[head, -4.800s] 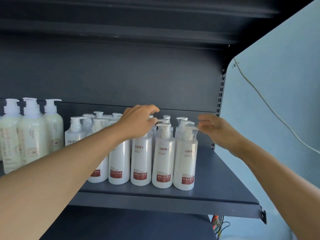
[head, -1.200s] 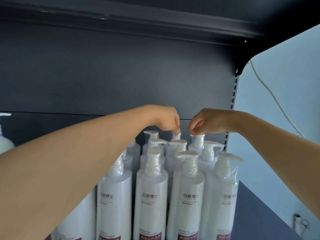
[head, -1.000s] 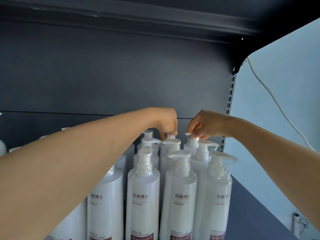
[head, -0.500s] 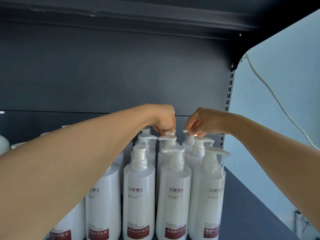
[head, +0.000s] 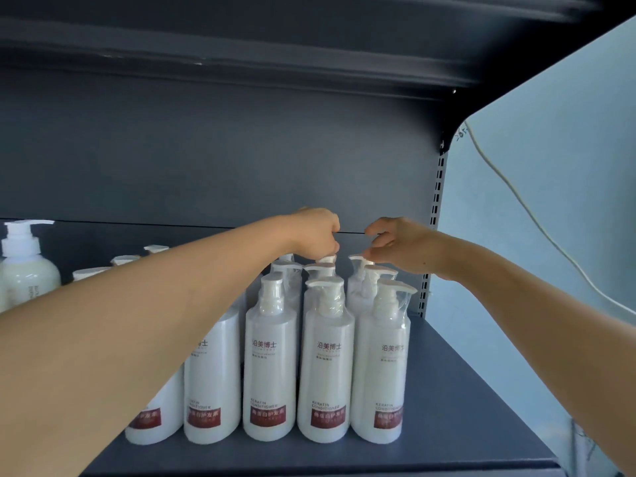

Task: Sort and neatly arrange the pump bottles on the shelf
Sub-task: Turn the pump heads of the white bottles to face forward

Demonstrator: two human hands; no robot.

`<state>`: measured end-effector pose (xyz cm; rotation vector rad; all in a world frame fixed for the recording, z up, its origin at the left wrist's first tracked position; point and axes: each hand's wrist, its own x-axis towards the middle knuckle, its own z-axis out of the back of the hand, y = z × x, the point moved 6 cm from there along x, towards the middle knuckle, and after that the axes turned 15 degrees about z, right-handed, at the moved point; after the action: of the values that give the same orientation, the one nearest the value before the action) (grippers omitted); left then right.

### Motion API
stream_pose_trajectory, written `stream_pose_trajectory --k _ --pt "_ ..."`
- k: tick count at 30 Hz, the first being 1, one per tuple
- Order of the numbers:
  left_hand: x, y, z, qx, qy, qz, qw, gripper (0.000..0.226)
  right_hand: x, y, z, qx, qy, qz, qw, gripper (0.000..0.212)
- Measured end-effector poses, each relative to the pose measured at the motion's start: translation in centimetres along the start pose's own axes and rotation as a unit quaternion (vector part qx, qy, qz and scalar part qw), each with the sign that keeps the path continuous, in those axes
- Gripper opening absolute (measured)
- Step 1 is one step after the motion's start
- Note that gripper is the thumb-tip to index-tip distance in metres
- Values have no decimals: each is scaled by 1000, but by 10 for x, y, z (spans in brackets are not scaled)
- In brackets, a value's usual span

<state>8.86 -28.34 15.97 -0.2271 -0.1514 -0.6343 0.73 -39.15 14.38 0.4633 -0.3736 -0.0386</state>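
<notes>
White pump bottles red-labelled, upright rows, left hand and right hand grip pinching rear pumps

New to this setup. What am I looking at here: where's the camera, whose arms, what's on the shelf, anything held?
There is no machine: a person works with bare hands, and the one camera sits on their head, looking forward and down along both arms.

On the dark shelf stand white pump bottles with red labels, in rows from front to back. A rounder cream pump bottle stands apart at the far left.

Both hands reach to the back row. The left hand has its fingers curled down round the pump head of a back bottle. The right hand pinches the pump nozzle of the neighbouring back bottle. Neither bottle looks lifted; their bases are hidden.

A pale cable hangs on the wall to the right.
</notes>
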Motion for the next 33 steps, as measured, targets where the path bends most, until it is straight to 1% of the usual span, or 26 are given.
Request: stream_pose_trajectory --k 2,3,6,9,12,15,18,20,21,23,26,30,33 --pt "-18 0 5 -16 -16 3 1000 38 -13 8 3 -3 -20 13 1000 54" --pt "-27 1 7 -31 -26 6 999 46 -20 12 4 -1 -37 18 999 56" --pt "-60 2 10 -68 -79 5 995 51 -46 23 9 8 -92 35 995 58" --pt "-97 9 8 -95 -160 6 983 55 -75 30 7 24 -138 40 989 61" --pt "-135 23 -3 -106 -235 6 966 66 -103 29 -3 48 -168 28 984 70" --pt "-168 46 -23 -111 -279 28 953 76 -127 22 -23 76 -198 9 977 80" --pt "-190 74 -52 -90 -305 71 945 86 -148 11 -54 115 -201 -31 972 89" --pt "-196 93 -75 -81 -294 116 945 92 -155 4 -79 136 -172 -61 974 92" --pt "-197 102 -86 -80 -285 139 945 95 -158 2 -91 145 -154 -73 975 90" --pt "-197 115 -104 -77 -274 178 942 102 -159 0 -113 158 -128 -82 976 80" --pt "-195 129 -125 -71 -260 213 939 108 -157 -6 -130 146 -148 -77 975 71" --pt "-195 140 -139 -84 -283 214 931 105 -153 -17 -143 126 -180 -92 971 62" --pt "-194 145 -144 -103 -305 198 926 100 -154 -22 -152 69 -203 -113 970 54"
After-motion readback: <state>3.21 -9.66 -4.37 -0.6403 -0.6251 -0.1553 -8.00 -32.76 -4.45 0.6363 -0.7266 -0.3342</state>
